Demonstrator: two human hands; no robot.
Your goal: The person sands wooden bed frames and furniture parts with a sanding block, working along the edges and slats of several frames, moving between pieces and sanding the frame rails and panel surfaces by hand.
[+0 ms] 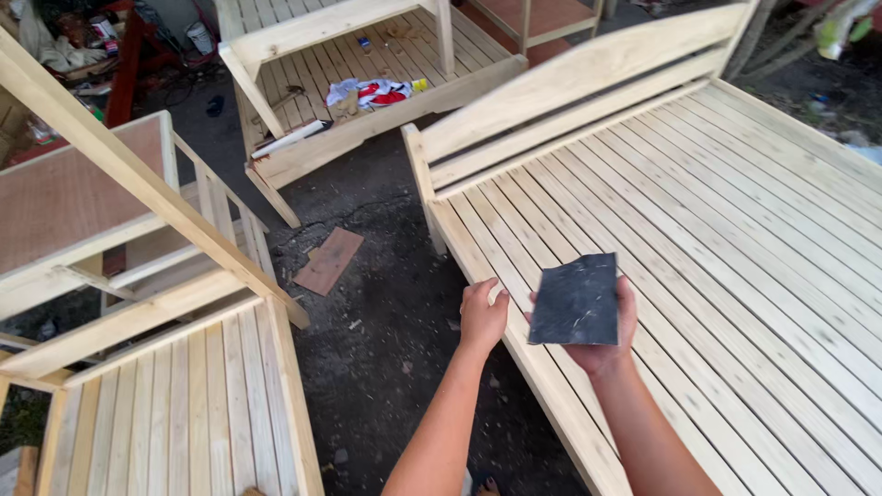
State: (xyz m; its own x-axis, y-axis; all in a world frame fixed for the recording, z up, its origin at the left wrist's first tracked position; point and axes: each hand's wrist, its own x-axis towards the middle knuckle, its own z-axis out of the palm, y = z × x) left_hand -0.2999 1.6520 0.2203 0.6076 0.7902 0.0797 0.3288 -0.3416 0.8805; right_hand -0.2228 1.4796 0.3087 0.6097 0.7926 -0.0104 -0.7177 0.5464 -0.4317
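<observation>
My right hand (606, 347) holds a dark grey, scuffed rectangular sheet of sandpaper (576, 300) flat in its palm, above the side of a pale slatted wooden bed frame (698, 220). My left hand (481, 315) rests with curled fingers on the bed frame's side rail (478, 253), just left of the sheet. The frame's headboard (570, 83) stands at the far end.
A second slatted frame (184, 404) lies at the lower left under a slanted wooden beam (138, 174). Another wooden frame (367, 64) with cloth and scraps on it stands at the back. A flat brown board (329, 260) lies on the dark ground (386, 312) between them.
</observation>
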